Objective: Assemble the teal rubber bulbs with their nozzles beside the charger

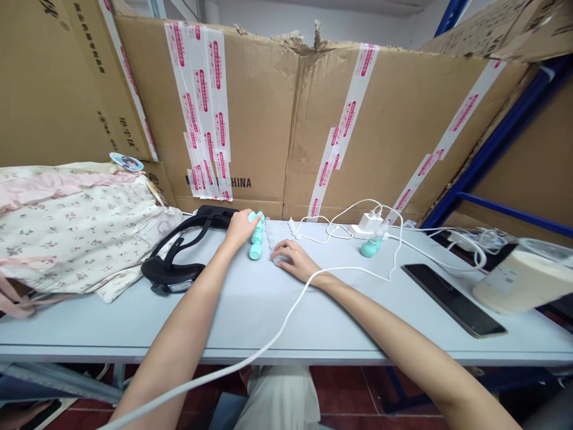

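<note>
A row of small teal bottles point(256, 236) runs away from me across the grey tabletop. At the far end of that row my left hand point(242, 228) is closed around one teal bottle, its fingers partly hidden. Just right of the row lie several clear plastic caps point(269, 232) in a line. My right hand point(295, 261) rests low on the table, fingers curled over a clear cap point(282, 260) at the near end. Farther back stands a short line of small white pieces point(293, 229), too small to name.
A black head strap point(172, 275) and floral fabric point(76, 221) lie at left. To the right are a teal-based bottle point(370, 246), a white charger point(370, 222), a phone point(452, 298) and a cream tub point(523, 280). A white cable point(286, 322) crosses over my right wrist. Cardboard point(259, 119) stands behind.
</note>
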Action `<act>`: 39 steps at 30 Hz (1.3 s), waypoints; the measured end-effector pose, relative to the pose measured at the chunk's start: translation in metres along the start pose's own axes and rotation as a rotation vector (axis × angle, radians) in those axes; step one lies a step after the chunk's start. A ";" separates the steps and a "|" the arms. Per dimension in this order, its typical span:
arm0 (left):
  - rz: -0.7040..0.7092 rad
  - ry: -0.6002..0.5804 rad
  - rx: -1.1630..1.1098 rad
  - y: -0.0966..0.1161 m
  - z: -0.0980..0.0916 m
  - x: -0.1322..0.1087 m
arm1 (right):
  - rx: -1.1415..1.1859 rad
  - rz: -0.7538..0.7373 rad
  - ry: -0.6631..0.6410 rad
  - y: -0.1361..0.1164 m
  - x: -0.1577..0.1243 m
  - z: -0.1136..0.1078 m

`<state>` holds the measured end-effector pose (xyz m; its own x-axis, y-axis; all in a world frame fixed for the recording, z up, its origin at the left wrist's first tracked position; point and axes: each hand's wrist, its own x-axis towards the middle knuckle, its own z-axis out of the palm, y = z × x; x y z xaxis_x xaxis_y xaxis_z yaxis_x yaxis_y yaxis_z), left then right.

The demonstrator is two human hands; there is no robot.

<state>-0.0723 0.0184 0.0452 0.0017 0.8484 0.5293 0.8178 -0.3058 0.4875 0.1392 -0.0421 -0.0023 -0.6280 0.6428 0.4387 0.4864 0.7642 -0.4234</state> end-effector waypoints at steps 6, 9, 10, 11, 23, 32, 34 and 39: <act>-0.059 0.120 -0.234 0.006 -0.003 -0.001 | -0.068 0.064 0.001 -0.002 0.000 -0.001; -0.148 0.013 -0.593 0.019 0.004 -0.003 | -0.126 0.057 0.072 -0.008 0.000 -0.005; -0.178 -0.067 -0.722 0.025 0.007 -0.003 | -0.155 0.059 0.126 -0.010 0.001 -0.007; -0.208 -0.160 -0.840 0.031 0.010 -0.005 | -0.187 0.065 0.190 -0.012 0.001 -0.009; -0.134 -0.746 -1.255 0.070 0.021 -0.030 | -0.256 0.015 0.381 -0.005 -0.003 -0.039; 0.335 -0.594 -0.414 0.047 0.005 -0.016 | -0.084 0.129 0.527 0.005 -0.001 -0.061; 0.393 -0.609 -0.192 0.041 0.002 -0.015 | -0.160 0.161 0.537 0.013 -0.003 -0.067; 0.402 -0.716 -0.041 0.036 0.007 -0.019 | -0.365 0.108 0.411 0.025 -0.008 -0.073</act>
<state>-0.0390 -0.0056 0.0481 0.6683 0.7366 0.1043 0.6548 -0.6489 0.3876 0.2006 -0.0243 0.0414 -0.3097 0.6304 0.7118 0.7595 0.6144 -0.2137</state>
